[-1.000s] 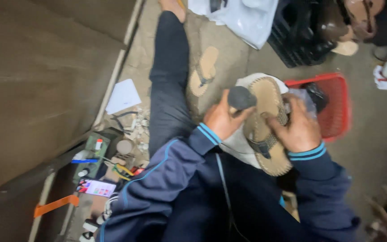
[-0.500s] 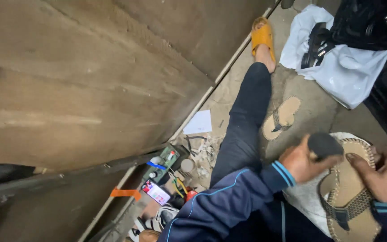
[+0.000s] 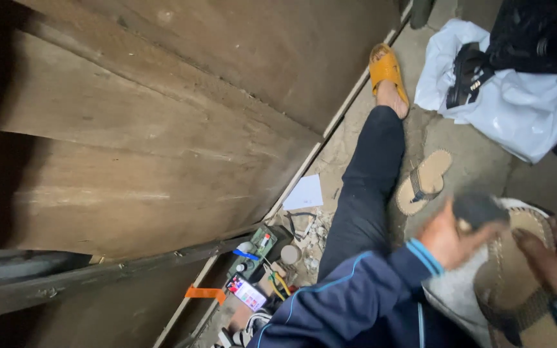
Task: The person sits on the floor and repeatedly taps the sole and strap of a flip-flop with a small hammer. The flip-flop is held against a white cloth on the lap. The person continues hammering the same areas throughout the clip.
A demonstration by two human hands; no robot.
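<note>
Phone screen [image 3: 246, 292]: we see it lit, a bright rectangle with pink and white patches, lying on the floor by the wall.
Paper sheet [image 3: 305, 193]: we see a white, blank-looking sheet, flat beside the wall.
Plastic bag [image 3: 517, 109]: we see it white, crumpled, top right.

Rough, matt wooden wall [image 3: 130, 129] at upper left; woven, coarse tan sandal [image 3: 517, 283] at lower right; crinkled glossy white plastic sheet [image 3: 517, 109] at upper right.
</note>
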